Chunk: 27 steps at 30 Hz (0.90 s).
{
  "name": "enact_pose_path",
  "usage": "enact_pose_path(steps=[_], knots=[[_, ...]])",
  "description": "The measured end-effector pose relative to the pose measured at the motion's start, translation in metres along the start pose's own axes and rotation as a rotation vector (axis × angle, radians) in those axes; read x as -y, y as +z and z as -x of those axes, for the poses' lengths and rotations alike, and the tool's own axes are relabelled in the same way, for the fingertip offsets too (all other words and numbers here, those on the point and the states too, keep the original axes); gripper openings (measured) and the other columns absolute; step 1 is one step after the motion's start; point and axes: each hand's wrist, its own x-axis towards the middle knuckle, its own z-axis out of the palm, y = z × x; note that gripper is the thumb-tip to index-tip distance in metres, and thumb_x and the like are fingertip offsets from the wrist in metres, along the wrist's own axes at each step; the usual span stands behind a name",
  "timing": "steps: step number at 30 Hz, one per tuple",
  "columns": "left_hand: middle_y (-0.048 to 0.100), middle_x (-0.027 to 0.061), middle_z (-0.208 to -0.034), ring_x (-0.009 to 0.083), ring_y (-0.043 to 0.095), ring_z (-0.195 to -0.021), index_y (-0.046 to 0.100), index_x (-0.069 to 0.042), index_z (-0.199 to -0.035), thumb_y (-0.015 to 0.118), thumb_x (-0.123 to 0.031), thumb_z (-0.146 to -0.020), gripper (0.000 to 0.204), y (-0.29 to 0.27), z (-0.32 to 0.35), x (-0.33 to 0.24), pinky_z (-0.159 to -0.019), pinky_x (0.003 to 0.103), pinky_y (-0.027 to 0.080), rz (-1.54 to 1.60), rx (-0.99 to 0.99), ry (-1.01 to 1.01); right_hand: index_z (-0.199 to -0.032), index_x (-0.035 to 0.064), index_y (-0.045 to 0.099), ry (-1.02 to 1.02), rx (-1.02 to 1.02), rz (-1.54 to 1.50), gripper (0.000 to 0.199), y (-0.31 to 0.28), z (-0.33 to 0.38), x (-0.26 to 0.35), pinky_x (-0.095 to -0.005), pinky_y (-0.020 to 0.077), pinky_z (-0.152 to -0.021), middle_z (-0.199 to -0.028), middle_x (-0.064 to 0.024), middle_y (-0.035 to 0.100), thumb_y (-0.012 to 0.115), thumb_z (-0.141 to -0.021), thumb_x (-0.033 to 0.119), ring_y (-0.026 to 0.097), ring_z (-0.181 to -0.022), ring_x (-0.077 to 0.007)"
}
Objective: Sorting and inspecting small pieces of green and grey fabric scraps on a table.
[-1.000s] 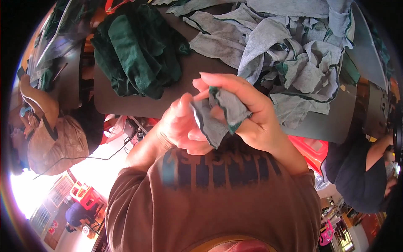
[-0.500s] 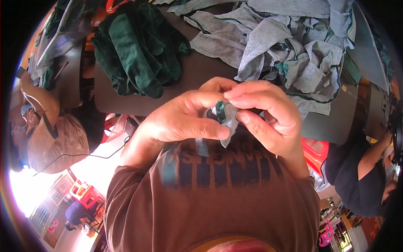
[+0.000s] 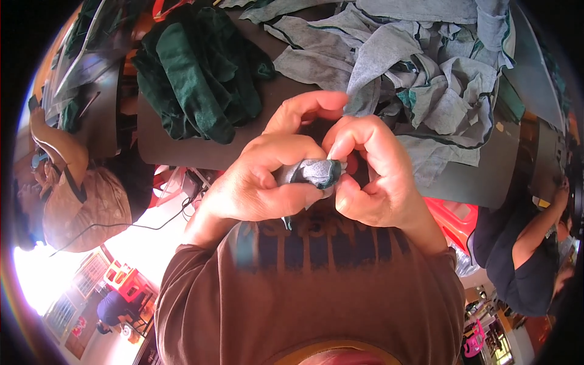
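Observation:
Close to my chest, both hands work on a small piece of grey cloth with dark green on its other side or edge. My left hand grips it between thumb and bent fingers, and the piece is bunched and rolled over there. A narrow tail of it hangs below that thumb. My right hand is closed at the green edge, thumb and fingertips pinching the cloth. Beyond the hands, a heap of dark green cloth lies on the left and a larger heap of grey cloth pieces with green edging on the right.
Both heaps rest on a dark table, its near edge just beyond my forearms. A red plastic stool stands by my right arm. A black cable runs at left. Other people sit at left and right.
The cloth has turned from hanging upright between my fingertips to lying bunched sideways in my left hand. My right fingers have curled in and pinch its edge; my left fingers have lifted apart.

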Motion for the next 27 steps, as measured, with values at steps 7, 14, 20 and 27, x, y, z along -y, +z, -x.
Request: enact_pose_path(steps=[7, 14, 20, 27], knots=[[0.049, 0.0137, -0.113, 0.0204, 0.047, -0.102, 0.063, -0.003, -0.085, 0.063, -0.007, -0.073, 0.012, 0.01, 0.001, -0.01, -0.085, 0.032, 0.041, -0.154, -0.281, -0.03, -0.088, 0.0034, 0.049, -0.182, -0.159, 0.106, 0.03, 0.008, -0.005, -0.001, -0.0327, 0.041, -0.051, -0.074, -0.0088, 0.052, 0.056, -0.06, -0.004, 0.049, -0.056, -0.0244], [0.055, 0.0115, -0.093, 0.0202, 0.055, -0.08, 0.063, -0.003, -0.083, 0.059, 0.009, -0.058, 0.028, 0.023, -0.012, 0.009, -0.064, 0.027, 0.045, -0.758, -0.618, 0.303, -0.089, 0.004, 0.05, -0.348, -0.164, 0.325, 0.034, 0.013, -0.006, -0.007, -0.034, 0.041, -0.052, -0.076, -0.0095, 0.053, 0.056, -0.057, -0.009, 0.05, -0.058, -0.0256], [0.055, 0.0107, -0.086, 0.0219, 0.055, -0.073, 0.06, -0.002, -0.084, 0.064, 0.003, -0.063, 0.021, 0.014, -0.019, 0.006, -0.06, 0.028, 0.045, -0.742, -0.588, 0.283, -0.098, 0.0021, 0.053, -0.285, -0.186, 0.29, 0.036, 0.009, -0.007, -0.008, -0.0329, 0.0436, -0.058, -0.082, -0.0113, 0.055, 0.06, -0.065, -0.009, 0.053, -0.066, -0.0261], [0.055, 0.0069, -0.076, 0.0146, 0.053, -0.068, 0.055, -0.002, -0.091, 0.059, -0.007, -0.079, 0.014, 0.017, -0.011, 0.009, -0.063, 0.025, 0.042, -0.354, -0.474, 0.032, -0.107, 0.0054, 0.056, -0.285, -0.073, 0.411, 0.045, -0.004, -0.009, -0.008, -0.0323, 0.0476, -0.065, -0.091, -0.0126, 0.057, 0.064, -0.064, -0.01, 0.057, -0.074, -0.026]])
